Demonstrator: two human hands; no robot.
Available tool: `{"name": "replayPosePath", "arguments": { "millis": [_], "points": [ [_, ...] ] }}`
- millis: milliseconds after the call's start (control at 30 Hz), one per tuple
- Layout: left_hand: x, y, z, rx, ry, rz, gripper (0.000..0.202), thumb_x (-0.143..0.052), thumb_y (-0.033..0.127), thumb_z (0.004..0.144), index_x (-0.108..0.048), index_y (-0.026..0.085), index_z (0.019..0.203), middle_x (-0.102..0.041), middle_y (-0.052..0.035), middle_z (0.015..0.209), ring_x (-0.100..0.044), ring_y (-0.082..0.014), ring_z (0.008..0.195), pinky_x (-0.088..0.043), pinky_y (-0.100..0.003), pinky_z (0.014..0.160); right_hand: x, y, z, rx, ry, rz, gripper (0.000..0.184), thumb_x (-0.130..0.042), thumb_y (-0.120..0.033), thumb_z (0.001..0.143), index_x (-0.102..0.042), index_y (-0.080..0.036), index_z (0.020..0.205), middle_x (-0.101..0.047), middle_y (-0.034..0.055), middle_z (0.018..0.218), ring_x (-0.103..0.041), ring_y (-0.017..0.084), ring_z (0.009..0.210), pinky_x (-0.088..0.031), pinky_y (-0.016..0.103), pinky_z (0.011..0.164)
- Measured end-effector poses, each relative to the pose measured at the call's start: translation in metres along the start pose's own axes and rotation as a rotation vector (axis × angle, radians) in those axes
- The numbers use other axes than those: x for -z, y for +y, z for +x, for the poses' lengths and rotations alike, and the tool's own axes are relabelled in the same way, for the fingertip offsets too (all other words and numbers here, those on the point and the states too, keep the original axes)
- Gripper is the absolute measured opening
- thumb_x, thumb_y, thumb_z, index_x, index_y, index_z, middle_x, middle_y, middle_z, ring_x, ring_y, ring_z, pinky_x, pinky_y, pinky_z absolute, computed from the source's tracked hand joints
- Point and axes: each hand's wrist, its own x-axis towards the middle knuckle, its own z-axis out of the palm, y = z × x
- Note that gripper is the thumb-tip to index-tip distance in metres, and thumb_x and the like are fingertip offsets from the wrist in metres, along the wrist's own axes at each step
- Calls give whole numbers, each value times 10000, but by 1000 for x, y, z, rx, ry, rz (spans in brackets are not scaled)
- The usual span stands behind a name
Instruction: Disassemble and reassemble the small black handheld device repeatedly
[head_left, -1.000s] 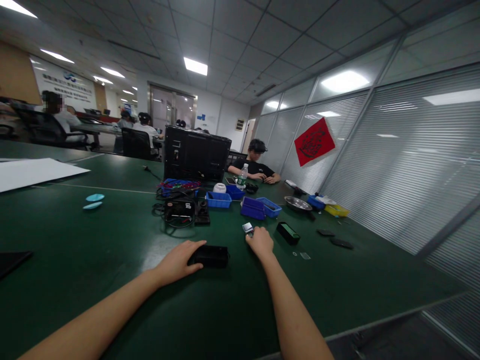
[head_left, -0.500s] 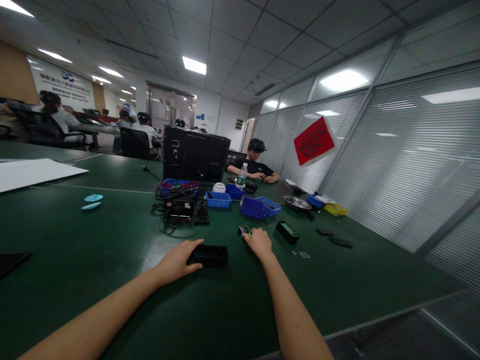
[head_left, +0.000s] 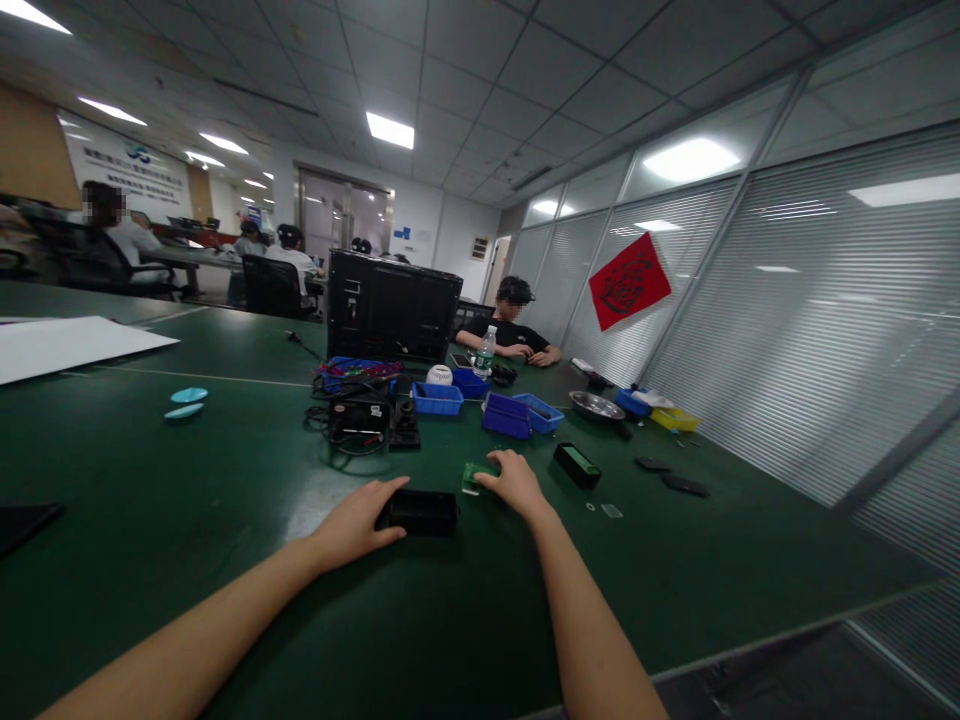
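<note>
A black, open-topped rectangular case (head_left: 424,512) lies on the green table in front of me. My left hand (head_left: 358,522) grips its left end, thumb on the near side and fingers on the far side. Just beyond the case's right end is a small green circuit board (head_left: 471,474) with a white part along its near edge. My right hand (head_left: 517,483) has thumb and fingers around the board's right end, covering part of it. Right of that hand sits a second black case (head_left: 577,465) with a green panel showing in its top.
Blue bins (head_left: 437,399), a soldering station (head_left: 360,418) and a monitor (head_left: 394,305) stand farther back. To the right are a metal pan (head_left: 596,405), a yellow tray (head_left: 675,419), flat black pieces (head_left: 684,485) and a small clear piece (head_left: 611,511). Another person (head_left: 512,330) sits across the table.
The board in my right hand has been turned and moved slightly left, so its green face shows. My left hand and the black case have stayed in place.
</note>
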Motion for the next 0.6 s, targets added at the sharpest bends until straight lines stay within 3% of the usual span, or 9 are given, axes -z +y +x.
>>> {"name": "replayPosePath", "arguments": {
  "millis": [300,433,600],
  "points": [
    [0,-1,1,36,35,-12,594,-584,392,677,-408,230,1221,-537,-78,1173,-515,-235,1041,-382,-349,898,7,23,0,109,-207,116,545,-690,-342,608,-563,-175,1111,-554,74,1096,-511,214,1003,-364,286,858],
    [1,1,1,22,47,-24,517,-586,372,675,-450,236,1155,-571,-62,1104,-541,-223,986,-403,-332,854,3,23,3,92,-168,92,448,-668,-284,633,-589,-187,1063,-569,64,1063,-518,203,989,-367,275,837],
    [3,3,1,27,40,-42,496,-584,373,674,-458,242,1136,-578,-51,1079,-543,-218,969,-405,-320,833,-2,21,7,-50,-82,-35,397,-625,-361,682,-595,-193,1040,-579,78,1036,-535,206,952,-383,259,752]
  ]
}}
